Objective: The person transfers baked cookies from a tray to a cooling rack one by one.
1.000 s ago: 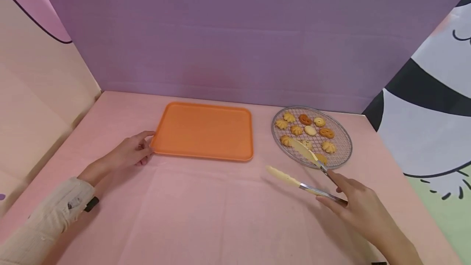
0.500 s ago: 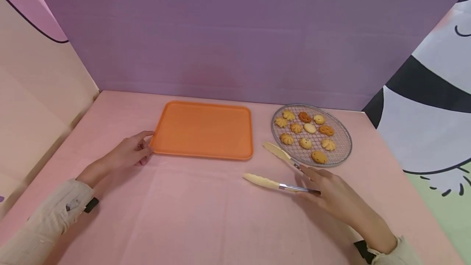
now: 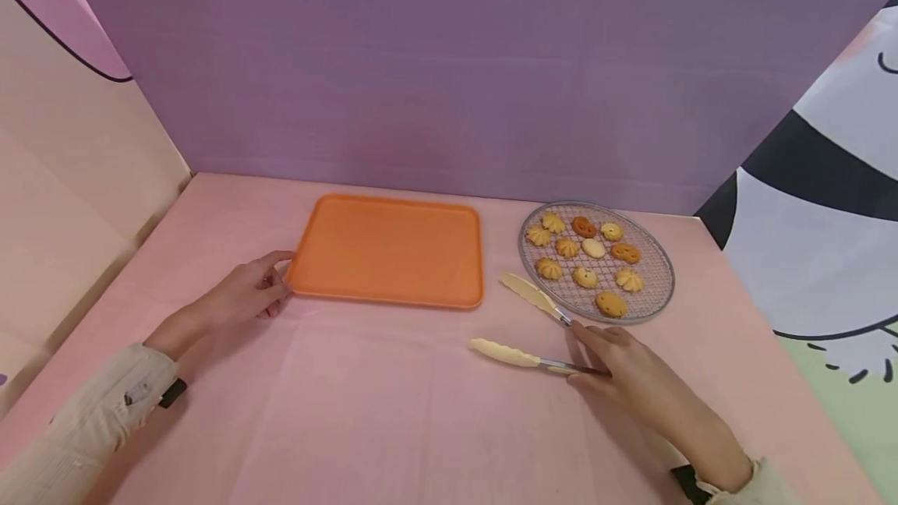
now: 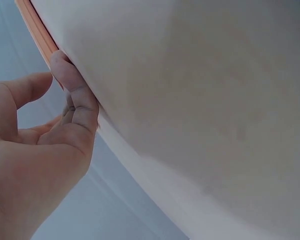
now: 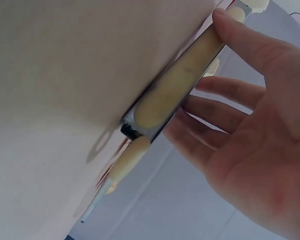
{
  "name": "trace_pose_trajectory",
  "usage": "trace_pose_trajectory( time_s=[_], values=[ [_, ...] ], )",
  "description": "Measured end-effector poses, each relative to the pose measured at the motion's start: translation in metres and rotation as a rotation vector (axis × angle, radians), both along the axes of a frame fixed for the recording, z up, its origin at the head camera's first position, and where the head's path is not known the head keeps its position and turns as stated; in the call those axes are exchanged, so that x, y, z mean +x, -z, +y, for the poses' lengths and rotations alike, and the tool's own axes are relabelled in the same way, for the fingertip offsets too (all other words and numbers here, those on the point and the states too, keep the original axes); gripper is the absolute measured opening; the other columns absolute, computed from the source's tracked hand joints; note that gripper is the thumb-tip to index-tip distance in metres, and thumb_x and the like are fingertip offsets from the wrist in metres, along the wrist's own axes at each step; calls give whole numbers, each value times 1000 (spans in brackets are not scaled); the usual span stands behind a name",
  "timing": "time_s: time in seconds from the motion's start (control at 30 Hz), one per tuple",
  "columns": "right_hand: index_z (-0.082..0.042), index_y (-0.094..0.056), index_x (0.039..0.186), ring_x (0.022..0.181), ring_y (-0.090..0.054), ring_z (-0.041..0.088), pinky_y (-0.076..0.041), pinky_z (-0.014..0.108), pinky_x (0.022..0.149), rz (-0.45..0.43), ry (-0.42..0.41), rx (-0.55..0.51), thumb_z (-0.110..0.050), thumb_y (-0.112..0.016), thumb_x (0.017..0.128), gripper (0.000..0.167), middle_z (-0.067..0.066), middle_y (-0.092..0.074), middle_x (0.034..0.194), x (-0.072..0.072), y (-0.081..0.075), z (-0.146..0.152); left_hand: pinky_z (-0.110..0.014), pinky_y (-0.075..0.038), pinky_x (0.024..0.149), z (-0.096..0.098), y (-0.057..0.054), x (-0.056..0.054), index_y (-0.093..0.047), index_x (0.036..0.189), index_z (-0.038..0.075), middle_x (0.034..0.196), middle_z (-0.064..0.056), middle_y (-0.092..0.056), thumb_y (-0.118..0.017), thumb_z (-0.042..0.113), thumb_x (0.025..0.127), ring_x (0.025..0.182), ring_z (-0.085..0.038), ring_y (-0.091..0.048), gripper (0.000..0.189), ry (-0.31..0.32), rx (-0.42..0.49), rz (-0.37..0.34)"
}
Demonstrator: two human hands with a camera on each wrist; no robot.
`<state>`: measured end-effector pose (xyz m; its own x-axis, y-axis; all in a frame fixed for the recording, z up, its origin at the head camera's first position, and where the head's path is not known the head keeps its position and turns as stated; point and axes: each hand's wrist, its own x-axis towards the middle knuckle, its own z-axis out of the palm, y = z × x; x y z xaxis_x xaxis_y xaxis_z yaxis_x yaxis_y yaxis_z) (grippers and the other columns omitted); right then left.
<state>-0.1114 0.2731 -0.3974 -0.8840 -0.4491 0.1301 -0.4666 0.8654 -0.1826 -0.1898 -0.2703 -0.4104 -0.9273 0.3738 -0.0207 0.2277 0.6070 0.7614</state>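
My left hand (image 3: pixel 242 288) rests at the left edge of an orange tray (image 3: pixel 393 252), its index finger and thumb touching the rim. In the left wrist view, the fingertips meet the orange tray edge (image 4: pixel 39 31) from outside. My right hand (image 3: pixel 641 376) holds metal tongs (image 3: pixel 505 352) with cream tips, low at the table, in front of the cookies. The two tong arms are spread apart with nothing between them. In the right wrist view, the thumb lies against one tong arm (image 5: pixel 172 82) and the other fingers are partly hidden behind it.
Right of the tray stands a round wire mesh rack (image 3: pixel 648 294) bearing several cookies (image 3: pixel 611 304) of different shapes. Pink cloth (image 3: pixel 365 411) covers the table. A purple backdrop (image 3: pixel 449 84) stands behind, and printed panels flank both sides.
The right hand has moved the tongs left and down, off the cookie rack to the table in front of it. The left hand has stayed at the tray's edge.
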Motion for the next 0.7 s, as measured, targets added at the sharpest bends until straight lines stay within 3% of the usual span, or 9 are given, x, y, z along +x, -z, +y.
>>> trace_pose_trajectory(
  time_s=[0.2, 0.37, 0.5, 0.63, 0.7],
  values=[
    [-1, -57, 136, 82, -52, 17, -53, 35, 67, -43, 12, 8, -29, -84, 81, 68, 5, -60, 97, -1, -1, -1, -26, -55, 58, 1, -1, 2, -33, 147, -9, 79, -7, -61, -58, 1, 98, 64, -15, -60, 56, -3, -20, 10],
    [-2, -59, 134, 95, -61, 25, -56, 46, 81, 6, 10, -10, -34, -80, 85, 63, 13, -64, 110, -2, -2, 0, -25, -51, 61, 8, 1, 5, -38, 143, -8, 78, -4, -60, -58, 0, 96, 67, -13, -56, 52, 11, -118, 145],
    [2, -62, 130, 114, -59, 39, -49, 57, 94, 112, -19, -45, -34, -76, 88, 57, 22, -63, 123, -3, -2, 0, -33, -48, 72, 16, 3, 12, -37, 145, -7, 84, -3, -59, -60, 4, 95, 77, -16, -54, 57, 0, -255, 243],
    [0, -61, 132, 124, -50, 43, -38, 60, 103, 258, -44, -72, -30, -77, 87, 56, 25, -59, 130, -6, -6, 1, -48, -51, 86, 22, 1, 23, -38, 146, -7, 106, -18, -66, -61, 7, 96, 95, -29, -63, 57, -4, -337, 301],
    [-5, -57, 138, 128, -44, 44, -32, 64, 103, 314, -46, -74, -29, -77, 86, 61, 25, -56, 135, -7, -9, 1, -53, -52, 85, 25, -1, 30, -42, 144, -6, 112, -24, -66, -63, 8, 95, 98, -35, -65, 55, -13, -392, 345]
  ],
)
